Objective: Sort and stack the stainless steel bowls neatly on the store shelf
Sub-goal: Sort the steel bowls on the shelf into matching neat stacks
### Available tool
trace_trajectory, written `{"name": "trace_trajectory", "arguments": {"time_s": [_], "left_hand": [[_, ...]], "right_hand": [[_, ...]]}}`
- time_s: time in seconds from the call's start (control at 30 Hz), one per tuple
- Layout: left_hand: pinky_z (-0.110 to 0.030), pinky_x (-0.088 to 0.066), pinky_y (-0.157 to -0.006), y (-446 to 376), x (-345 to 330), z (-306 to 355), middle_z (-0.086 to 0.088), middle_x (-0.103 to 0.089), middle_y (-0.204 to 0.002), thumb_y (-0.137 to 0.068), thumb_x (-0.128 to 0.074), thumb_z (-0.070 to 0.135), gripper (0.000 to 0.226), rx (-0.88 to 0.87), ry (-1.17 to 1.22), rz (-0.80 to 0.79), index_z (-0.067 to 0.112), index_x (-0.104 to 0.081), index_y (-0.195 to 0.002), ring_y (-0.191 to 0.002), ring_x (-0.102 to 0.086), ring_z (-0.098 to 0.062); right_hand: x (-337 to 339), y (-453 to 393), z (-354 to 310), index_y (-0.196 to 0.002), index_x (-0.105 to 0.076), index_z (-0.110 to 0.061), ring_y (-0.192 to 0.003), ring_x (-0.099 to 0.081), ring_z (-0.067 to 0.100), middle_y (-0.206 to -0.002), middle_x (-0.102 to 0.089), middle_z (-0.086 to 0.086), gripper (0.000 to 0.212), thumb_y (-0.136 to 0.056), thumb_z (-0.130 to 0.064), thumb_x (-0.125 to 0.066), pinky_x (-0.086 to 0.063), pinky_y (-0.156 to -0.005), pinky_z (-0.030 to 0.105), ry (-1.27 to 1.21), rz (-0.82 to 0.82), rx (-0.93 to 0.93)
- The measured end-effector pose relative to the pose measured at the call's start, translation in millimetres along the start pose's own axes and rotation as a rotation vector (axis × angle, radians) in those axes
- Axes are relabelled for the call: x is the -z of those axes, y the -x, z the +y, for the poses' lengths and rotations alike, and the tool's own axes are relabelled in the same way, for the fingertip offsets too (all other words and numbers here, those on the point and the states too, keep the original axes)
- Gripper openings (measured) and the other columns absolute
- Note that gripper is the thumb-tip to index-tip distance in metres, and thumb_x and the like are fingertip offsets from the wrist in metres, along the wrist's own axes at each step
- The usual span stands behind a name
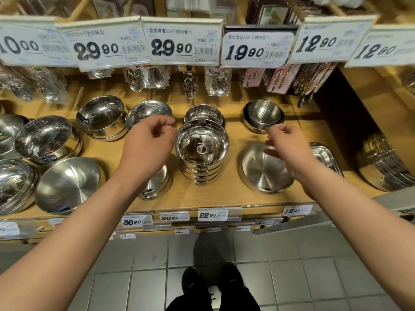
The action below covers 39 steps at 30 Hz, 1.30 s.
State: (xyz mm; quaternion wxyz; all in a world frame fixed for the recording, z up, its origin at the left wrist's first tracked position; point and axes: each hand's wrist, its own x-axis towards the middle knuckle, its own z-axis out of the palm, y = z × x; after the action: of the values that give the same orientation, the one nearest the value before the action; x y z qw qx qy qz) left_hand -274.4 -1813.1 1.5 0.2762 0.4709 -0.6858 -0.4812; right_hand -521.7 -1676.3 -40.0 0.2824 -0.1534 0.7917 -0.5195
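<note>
Two hands hover over the wooden shelf (pixel 226 198) — neither holds anything. Left hand (pixel 149 143), fingers loosely curled, sits just left of the central stack of stainless steel bowls (pixel 202 153). Right hand (pixel 289 142), fingers relaxed, hangs above a shallow steel dish (pixel 261 173).

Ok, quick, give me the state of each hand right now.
Left hand: fingers loosely curled, holding nothing, beside the tall bowl stack.
Right hand: fingers loosely curled, holding nothing, above the flat steel plate.
</note>
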Motion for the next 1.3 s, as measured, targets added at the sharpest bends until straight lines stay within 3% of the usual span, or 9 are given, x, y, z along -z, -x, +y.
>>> {"name": "trace_trajectory", "arguments": {"time_s": [0.2,0.27,0.4,0.53,0.7,0.83,1.0,1.17,1.3], "left_hand": [[-0.046,-0.057,-0.091,19,-22,13,0.018,-0.068,-0.082,-0.098,-0.064,0.022,0.014,0.037,0.09,-0.036,0.033,-0.073,-0.102,-0.074,-0.06,0.002],[-0.048,-0.057,-0.093,20,-30,16,0.02,-0.067,-0.08,-0.098,-0.064,0.021,0.014,0.05,0.096,-0.019,0.032,-0.073,-0.102,-0.075,-0.06,0.002],[-0.049,-0.059,-0.091,15,-43,22,0.014,-0.066,-0.081,-0.097,-0.065,0.019,0.015,0.064,0.103,0.033,0.031,-0.074,-0.1,-0.075,-0.06,-0.002],[-0.034,-0.061,-0.077,14,-54,29,0.016,-0.067,-0.076,-0.097,-0.065,0.017,0.015,0.065,0.122,0.087,0.028,-0.074,-0.101,-0.067,-0.059,0.001],[-0.048,-0.057,-0.087,23,-67,36,0.006,-0.068,-0.086,-0.098,-0.064,0.016,0.014,0.089,0.134,0.098,0.027,-0.073,-0.101,-0.076,-0.061,-0.006],[-0.054,-0.056,-0.094,28,-76,39,0.006,-0.066,-0.086,-0.099,-0.063,0.015,0.014,0.118,0.143,0.099,0.025,-0.073,-0.103,-0.076,-0.059,-0.007],[-0.047,-0.057,-0.092,29,-83,40,0.009,-0.067,-0.086,-0.099,-0.062,0.014,0.016,0.114,0.122,0.076,0.025,-0.073,-0.102,-0.074,-0.059,-0.001],[-0.041,-0.06,-0.087,30,-83,42,0.011,-0.068,-0.084,-0.1,-0.062,0.015,0.017,0.105,0.113,0.047,0.027,-0.073,-0.101,-0.071,-0.06,0.002],[-0.033,-0.06,-0.081,27,-80,41,0.012,-0.068,-0.083,-0.1,-0.061,0.014,0.017,0.09,0.123,0.048,0.027,-0.073,-0.102,-0.07,-0.061,0.003]], "right_hand": [[26,-83,18,-0.085,-0.056,-0.017,-0.087,-0.064,0.025,-0.082,-0.059,0.002,0.014,-0.092,-0.027,-0.062,-0.056,-0.094,0.053,0.135,0.108,-0.052],[23,-106,23,-0.092,-0.063,-0.019,-0.1,-0.068,0.032,-0.094,-0.066,0.005,0.013,-0.093,-0.032,-0.062,-0.056,-0.095,0.051,0.216,0.101,-0.07],[14,-143,26,-0.118,-0.067,-0.006,-0.103,-0.066,0.035,-0.112,-0.07,0.014,0.044,-0.094,-0.042,-0.062,-0.052,-0.08,0.037,0.452,0.116,-0.101],[7,-162,23,-0.13,-0.057,-0.004,-0.117,-0.062,0.033,-0.128,-0.063,0.016,0.053,-0.093,-0.041,-0.069,-0.053,-0.092,0.036,0.523,0.151,-0.106],[9,-166,21,-0.129,-0.057,-0.004,-0.11,-0.065,0.03,-0.124,-0.064,0.015,0.058,-0.083,-0.028,-0.082,-0.057,-0.094,0.039,0.456,0.065,-0.143],[6,-156,19,-0.118,-0.059,0.001,-0.061,-0.051,0.016,-0.081,-0.053,0.008,0.066,-0.074,-0.036,-0.09,-0.057,-0.075,0.032,0.453,0.143,-0.207],[11,-145,21,-0.114,-0.065,0.001,-0.088,-0.07,0.029,-0.107,-0.069,0.015,0.06,-0.07,-0.028,-0.093,-0.063,-0.08,0.046,0.407,-0.002,-0.249],[17,-136,25,-0.101,-0.065,-0.001,-0.073,-0.073,0.028,-0.101,-0.071,0.016,0.046,-0.065,-0.006,-0.094,-0.065,-0.066,0.042,0.274,-0.058,-0.308],[26,-135,22,-0.087,-0.063,-0.005,-0.062,-0.069,0.024,-0.089,-0.068,0.011,0.039,-0.064,-0.011,-0.095,-0.065,-0.066,0.046,0.26,0.019,-0.265]]}}
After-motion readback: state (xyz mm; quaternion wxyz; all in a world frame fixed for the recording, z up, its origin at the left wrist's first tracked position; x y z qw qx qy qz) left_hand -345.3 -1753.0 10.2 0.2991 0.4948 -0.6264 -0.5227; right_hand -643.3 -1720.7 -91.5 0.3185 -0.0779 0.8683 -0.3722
